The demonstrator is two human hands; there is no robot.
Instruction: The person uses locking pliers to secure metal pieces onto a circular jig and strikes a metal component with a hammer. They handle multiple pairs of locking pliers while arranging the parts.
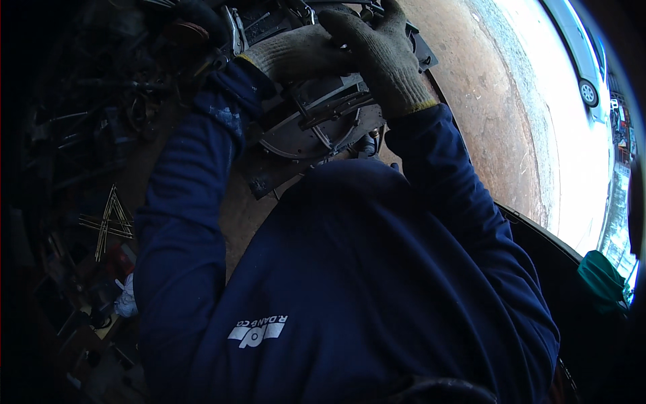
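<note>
Both my hands wear pale knitted work gloves with yellow-edged cuffs, and they meet near the top of the head view. My left hand (pixel 296 54) reaches across to the right, and its fingers are hidden behind the other hand. My right hand (pixel 389 64) points away from me with its visible fingers apart, one toward the left and others toward the top edge. I see nothing held in it. Below the hands stands a dark metal machine (pixel 293 138) with a curved, rounded base plate and straight bars across it.
Dark metal clutter (pixel 134 111) fills the left side. Thin yellowish rods (pixel 108 222) lie crossed on the floor there, near a crumpled whitish bag (pixel 126 296). Brown floor (pixel 484 101) stretches right toward bright daylight and a parked car (pixel 585 60). A green cloth-like thing (pixel 601 281) is at far right.
</note>
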